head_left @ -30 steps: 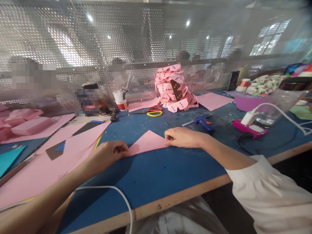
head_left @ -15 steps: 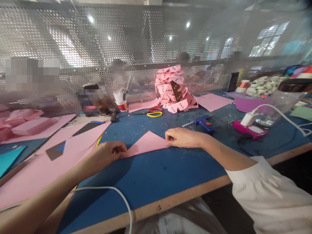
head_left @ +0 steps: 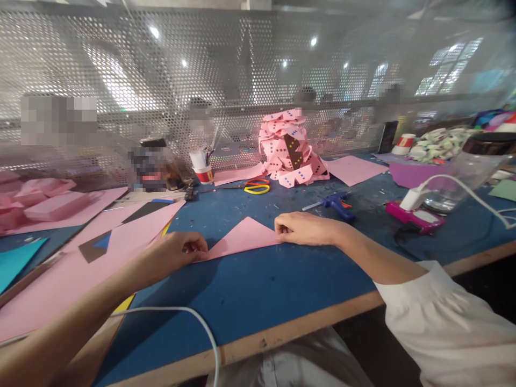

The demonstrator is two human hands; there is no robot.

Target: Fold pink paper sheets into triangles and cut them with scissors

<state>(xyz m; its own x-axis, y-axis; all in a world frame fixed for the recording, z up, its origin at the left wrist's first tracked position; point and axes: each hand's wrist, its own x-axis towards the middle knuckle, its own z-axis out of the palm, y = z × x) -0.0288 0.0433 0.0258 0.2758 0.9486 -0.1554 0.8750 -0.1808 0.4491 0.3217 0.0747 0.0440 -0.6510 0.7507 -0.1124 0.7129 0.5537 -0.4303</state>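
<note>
A pink sheet of paper (head_left: 244, 239), folded to a triangle, lies on the blue tabletop with its peak pointing away from me. My left hand (head_left: 183, 250) pinches its left corner, fingers curled in. The right corner sits between the closed fingers of my right hand (head_left: 298, 228), whose knuckles face up. Both fingertips rest at table height. Just beyond my right hand is a blue glue gun (head_left: 337, 206). Larger pink sheets (head_left: 133, 239) spread out under and beside my left forearm.
Scissors with red and yellow handles (head_left: 257, 186) lie before a heap of dotted pink paper pieces (head_left: 282, 150). A white cable (head_left: 181, 309) loops near the front edge. On the right are a magenta power strip (head_left: 415, 217) and a clear jar (head_left: 447, 188). A perforated metal screen (head_left: 237, 70) stands behind.
My left hand has shifted very slightly left along the paper's corner. The right hand keeps its hold, and the camera view has moved a little.
</note>
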